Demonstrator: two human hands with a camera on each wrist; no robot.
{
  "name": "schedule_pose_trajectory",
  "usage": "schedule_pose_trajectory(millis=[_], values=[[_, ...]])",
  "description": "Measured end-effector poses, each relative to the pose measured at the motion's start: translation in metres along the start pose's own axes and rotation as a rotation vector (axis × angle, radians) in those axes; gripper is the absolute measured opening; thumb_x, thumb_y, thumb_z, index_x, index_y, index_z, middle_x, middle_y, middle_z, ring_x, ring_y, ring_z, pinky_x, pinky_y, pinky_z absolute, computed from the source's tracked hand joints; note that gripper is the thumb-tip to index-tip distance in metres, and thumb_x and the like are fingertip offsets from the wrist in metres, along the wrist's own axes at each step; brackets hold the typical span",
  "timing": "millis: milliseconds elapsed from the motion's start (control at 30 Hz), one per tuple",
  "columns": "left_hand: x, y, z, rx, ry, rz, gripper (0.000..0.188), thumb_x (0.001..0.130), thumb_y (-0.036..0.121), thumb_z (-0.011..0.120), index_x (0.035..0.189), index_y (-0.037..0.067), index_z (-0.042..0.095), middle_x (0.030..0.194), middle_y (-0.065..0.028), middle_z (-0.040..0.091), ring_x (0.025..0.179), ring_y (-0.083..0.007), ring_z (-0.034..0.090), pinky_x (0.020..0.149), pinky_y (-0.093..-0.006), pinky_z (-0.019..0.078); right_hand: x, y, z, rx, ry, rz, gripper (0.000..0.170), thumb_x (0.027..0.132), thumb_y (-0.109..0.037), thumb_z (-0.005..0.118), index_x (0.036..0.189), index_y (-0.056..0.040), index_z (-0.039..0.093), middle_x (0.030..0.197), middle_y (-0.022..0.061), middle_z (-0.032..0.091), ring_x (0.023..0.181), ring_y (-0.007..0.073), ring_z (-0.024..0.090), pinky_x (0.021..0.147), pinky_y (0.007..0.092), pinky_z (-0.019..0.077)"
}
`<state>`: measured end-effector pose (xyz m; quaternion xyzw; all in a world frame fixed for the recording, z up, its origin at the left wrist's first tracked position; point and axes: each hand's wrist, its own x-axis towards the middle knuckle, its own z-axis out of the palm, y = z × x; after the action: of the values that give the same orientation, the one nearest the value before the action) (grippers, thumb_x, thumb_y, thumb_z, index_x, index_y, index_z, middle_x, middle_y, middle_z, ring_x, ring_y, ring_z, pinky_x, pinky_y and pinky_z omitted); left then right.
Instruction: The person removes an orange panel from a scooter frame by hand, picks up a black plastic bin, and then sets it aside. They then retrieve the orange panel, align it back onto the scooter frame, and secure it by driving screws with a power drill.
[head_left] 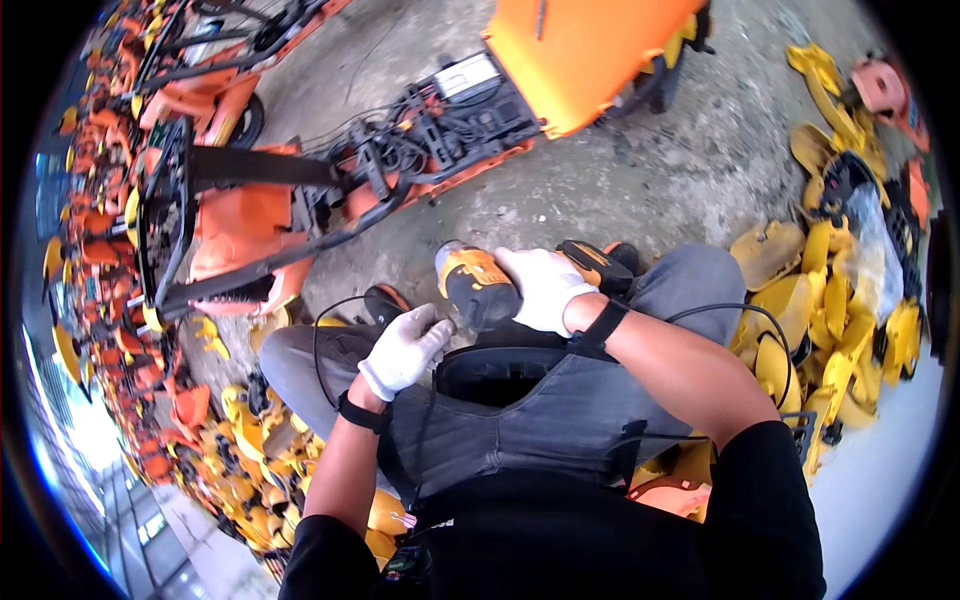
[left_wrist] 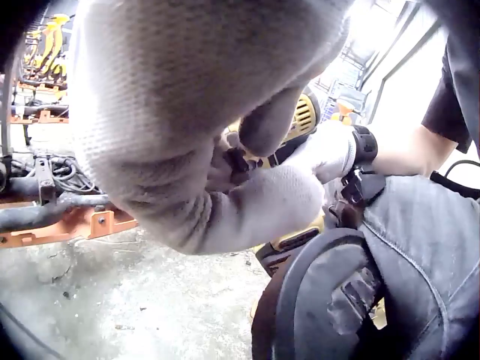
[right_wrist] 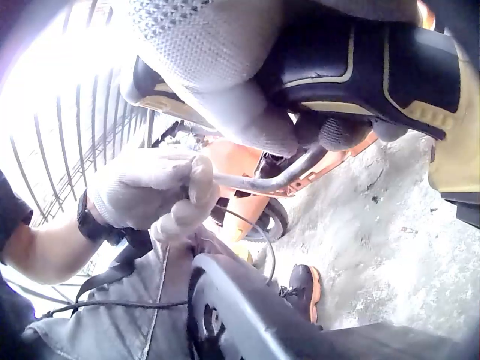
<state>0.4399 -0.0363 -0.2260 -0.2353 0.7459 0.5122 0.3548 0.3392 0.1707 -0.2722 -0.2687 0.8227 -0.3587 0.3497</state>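
Rough, stained grey concrete floor (head_left: 690,180) spreads ahead of the seated person, with a heap of yellow parts (head_left: 825,330), curved and smooth like plastic shells, on the right. Across the floor lies a long orange machine (head_left: 440,140), its middle a tangle of black wires and its far end covered by a broad, smooth orange panel (head_left: 590,60). Nearer are soft grey trousers (head_left: 470,440) with visible seams, and between the thighs a black, round-rimmed piece (head_left: 500,375) with a hard surface.

Above the lap, just beyond that piece, is the drill (head_left: 475,287), yellow and black, with a rounded head and a blocky base (head_left: 593,264). Its handle's long axis runs crosswise, head to the left, base to the right; the head's rounded dark end faces the person, the paler grey end the machine. The right hand (head_left: 540,288), in a white knitted glove, grips the handle. The left hand (head_left: 403,352), gloved alike, is just beside the head, fingers bent toward the thumb; whether they pinch something small cannot be told. Black straps (head_left: 604,325) circle both wrists.
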Motion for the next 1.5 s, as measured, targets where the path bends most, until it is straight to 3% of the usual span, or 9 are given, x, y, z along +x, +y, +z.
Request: schedule_pose_trajectory(millis=[200,433,667,867,1133,1200,1400,1433,1500], values=[[-0.011,-0.033,0.002,0.075,0.080,0.083,0.015,0.085,0.004,0.047,0.092,-0.001,0.059,0.076,-0.0049,0.059,0.068,-0.0124,0.057,0.063,-0.0266,0.0462,0.017,-0.010,0.013,-0.122,-0.206,-0.082,0.036,0.078,-0.033,0.061,0.102,-0.0073,0.054,0.093,0.0213,0.064,0.092,0.0407,0.060,0.078,0.0467,0.0471],[0.000,-0.048,0.005,0.342,0.115,0.165,0.024,0.086,0.021,0.051,0.095,0.000,0.061,0.089,-0.0208,0.064,0.089,-0.0374,0.061,0.079,-0.0422,0.0478,0.026,-0.007,0.026,-0.254,-0.371,-0.136,0.036,0.078,-0.032,0.061,0.103,-0.0062,0.054,0.096,0.0209,0.064,0.094,0.0398,0.060,0.079,0.0466,0.0471],[0.009,-0.051,0.001,0.613,-0.066,0.242,0.051,0.076,0.046,0.067,0.104,0.002,0.064,0.099,-0.0238,0.061,0.098,-0.0387,0.059,0.085,-0.0424,0.0471,0.031,-0.011,0.029,-0.298,-0.390,-0.048,0.039,0.075,-0.026,0.066,0.108,-0.0084,0.055,0.097,0.0206,0.065,0.093,0.0394,0.061,0.079,0.0456,0.0490],[0.031,-0.050,0.002,0.614,-0.418,0.170,0.047,0.072,0.040,0.069,0.101,0.003,0.065,0.095,-0.0215,0.065,0.097,-0.0364,0.060,0.086,-0.0421,0.0471,0.043,-0.010,0.036,-0.217,-0.340,-0.112,0.046,0.068,-0.027,0.071,0.106,-0.0074,0.053,0.096,0.0209,0.063,0.094,0.0407,0.059,0.078,0.0461,0.0480],[0.062,-0.076,-0.001,0.460,-0.514,0.280,0.042,0.078,0.040,0.064,0.099,0.004,0.068,0.094,-0.0188,0.067,0.094,-0.0375,0.061,0.082,-0.0434,0.0485,0.083,0.033,0.045,0.155,-0.429,0.129,0.051,0.066,-0.028,0.073,0.108,-0.0048,0.057,0.094,0.0200,0.065,0.091,0.0388,0.061,0.079,0.0410,0.0488],[0.058,-0.079,0.000,0.412,-0.448,0.306,0.040,0.077,0.039,0.064,0.098,0.005,0.069,0.093,-0.0180,0.067,0.092,-0.0368,0.062,0.081,-0.0431,0.0494,0.082,0.041,0.042,-0.098,-0.246,-0.018,0.060,0.064,-0.029,0.075,0.115,-0.0041,0.056,0.092,0.0197,0.066,0.089,0.0379,0.063,0.078,0.0404,0.0505],[0.009,-0.076,-0.005,0.328,-0.340,0.270,0.026,0.078,0.028,0.063,0.089,0.006,0.072,0.087,-0.0170,0.068,0.086,-0.0361,0.064,0.076,-0.0436,0.0514,0.097,-0.023,0.004,-0.178,-0.301,0.122,0.050,0.064,-0.021,0.076,0.108,-0.0049,0.058,0.090,0.0167,0.066,0.086,0.0326,0.065,0.074,0.0371,0.0518],[0.000,-0.074,-0.004,0.317,-0.310,0.228,0.023,0.078,0.024,0.062,0.088,0.006,0.072,0.087,-0.0172,0.068,0.085,-0.0361,0.065,0.075,-0.0430,0.0518,0.097,-0.037,-0.001,-0.139,-0.341,0.043,0.027,0.082,-0.001,0.060,0.109,-0.0026,0.058,0.091,0.0040,0.064,0.080,0.0112,0.061,0.070,0.0247,0.0504],[-0.024,-0.069,-0.010,0.252,-0.225,0.166,0.019,0.077,0.014,0.059,0.087,0.005,0.072,0.088,-0.0176,0.068,0.085,-0.0360,0.065,0.073,-0.0414,0.0525,0.105,-0.083,-0.015,-0.177,-0.390,0.056,0.026,0.083,-0.002,0.060,0.109,-0.0027,0.058,0.093,0.0051,0.064,0.082,0.0128,0.062,0.071,0.0256,0.0508]])
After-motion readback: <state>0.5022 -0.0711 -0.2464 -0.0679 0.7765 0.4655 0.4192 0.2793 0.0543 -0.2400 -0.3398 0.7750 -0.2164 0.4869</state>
